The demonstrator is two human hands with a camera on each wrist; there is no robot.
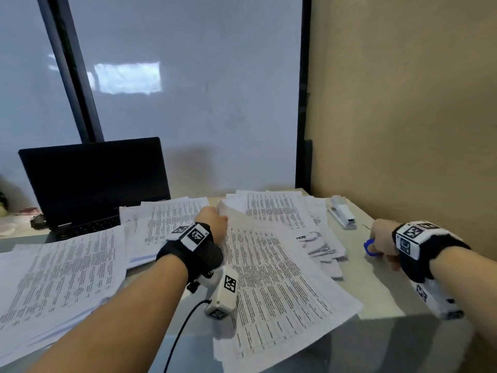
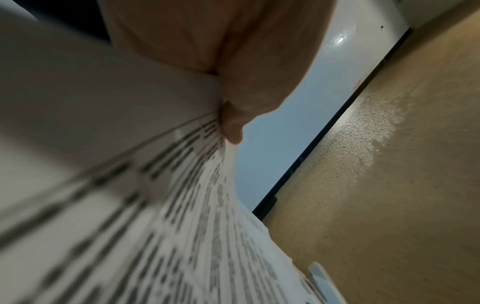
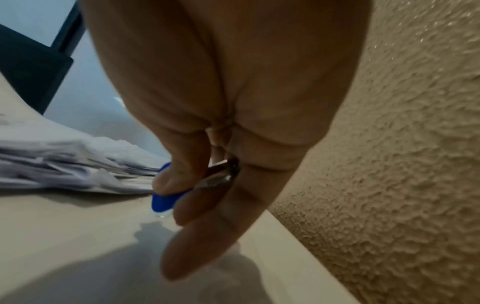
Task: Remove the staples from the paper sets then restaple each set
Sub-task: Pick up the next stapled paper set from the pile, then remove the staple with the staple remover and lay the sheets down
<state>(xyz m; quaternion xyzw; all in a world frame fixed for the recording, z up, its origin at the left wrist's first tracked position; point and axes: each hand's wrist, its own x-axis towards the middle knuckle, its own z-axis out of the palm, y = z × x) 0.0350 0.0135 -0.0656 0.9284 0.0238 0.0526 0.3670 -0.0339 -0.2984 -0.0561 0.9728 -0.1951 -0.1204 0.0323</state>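
Gripping now: left hand (image 1: 213, 220) pinches far corner of paper set (image 1: 271, 273), corner lifted, rest flat mid-tabletop, near edge overhanging front edge.
Right hand: right hand (image 1: 383, 242) curled round blue staple remover (image 1: 369, 247), clamped on it, hovering by right edge of tabletop (image 1: 376, 300), apart from the set.
Remover detail: metal claws (image 3: 221, 174) seen btwn fingers in wrist view; open or closed, can't tell.
Paper handling: light, floppy, several sheets; bends easily, prob. tears at staple corner if yanked. Best hold = corner pinch close to staple, thumb on top, sheets kept squared.
Staple: not visible, hidden by hand or too small.
Stapler: stapler (image 1: 341, 212) lying at far right corner, near wall, untouched; well apart from both hands.
Other paper: more sets (image 1: 61, 270) along left & far side, overlapping; small torn scraps (image 1: 322, 249) btwn held set & remover.
Surface: smooth pale top, likely slippery under loose sheets.
Room: laptop (image 1: 94, 181) far left, frosted glass partition behind, textured tan wall along right.
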